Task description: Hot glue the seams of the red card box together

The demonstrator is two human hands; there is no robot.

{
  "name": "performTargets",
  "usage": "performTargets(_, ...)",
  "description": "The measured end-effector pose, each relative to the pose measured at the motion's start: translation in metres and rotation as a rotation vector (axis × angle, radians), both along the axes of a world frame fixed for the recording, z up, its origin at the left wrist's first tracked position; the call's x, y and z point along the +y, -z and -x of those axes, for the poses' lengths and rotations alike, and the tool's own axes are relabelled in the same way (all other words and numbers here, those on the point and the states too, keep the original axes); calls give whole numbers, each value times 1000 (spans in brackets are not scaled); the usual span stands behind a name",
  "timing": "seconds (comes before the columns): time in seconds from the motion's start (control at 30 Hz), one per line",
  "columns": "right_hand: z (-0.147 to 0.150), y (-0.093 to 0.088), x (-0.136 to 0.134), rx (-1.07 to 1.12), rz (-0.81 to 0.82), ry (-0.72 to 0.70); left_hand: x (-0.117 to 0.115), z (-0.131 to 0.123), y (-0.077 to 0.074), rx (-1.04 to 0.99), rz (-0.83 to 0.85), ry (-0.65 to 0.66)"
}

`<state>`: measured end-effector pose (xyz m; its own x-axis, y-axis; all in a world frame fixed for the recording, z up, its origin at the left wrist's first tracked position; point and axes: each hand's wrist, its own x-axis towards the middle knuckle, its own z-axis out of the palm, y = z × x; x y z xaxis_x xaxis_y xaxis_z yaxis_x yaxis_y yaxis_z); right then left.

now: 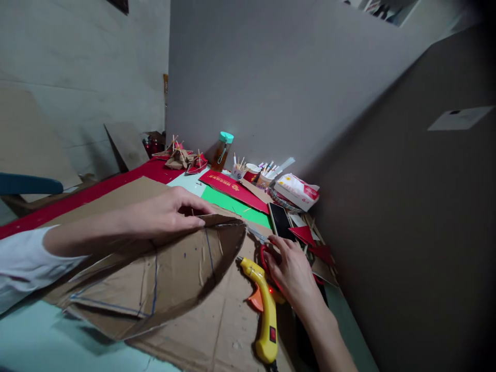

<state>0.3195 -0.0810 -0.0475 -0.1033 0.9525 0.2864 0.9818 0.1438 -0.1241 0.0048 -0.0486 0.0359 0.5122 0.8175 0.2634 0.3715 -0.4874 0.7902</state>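
Left hand pinches the rim of the boat over the cardboard; right hand grips the scissors near its tip, glue gun lying right between!

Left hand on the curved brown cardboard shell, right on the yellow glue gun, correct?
The head view shows the right hand on the red-handled metal scissors, not the yellow glue gun. The left hand is on the curved brown cardboard shell.
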Motion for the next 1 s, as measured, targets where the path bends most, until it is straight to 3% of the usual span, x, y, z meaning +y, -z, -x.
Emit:
performTargets(0.07,0,0,0,-17,-16,9,-14,-3,-5,-36,-85,20)
performTargets(0.27,0,0,1,-67,-39,21,-37,-3,4,-211,-669,49)
performTargets(0.37,1,0,1,-86,-41,26,-41,7,8,-89,-896,-2)
performTargets(0.5,2,1,-1,-102,-55,33,-43,23,2,224,-1110,67)
performTargets(0.6,1,4,0,-104,-66,22,-46,28,1,313,-1244,54)
performTargets(0.7,0,8,2,-108,-84,11,-54,25,10,262,-1160,25)
performTargets(0.8,0,11,2,-117,-109,8,-62,22,22,88,-791,-93)
performTargets(0.87,-1,12,3,-125,-121,5,-65,23,26,73,-636,-96)
performTargets(1.0,-3,13,3,-147,-135,-13,-62,24,27,120,-580,-84)
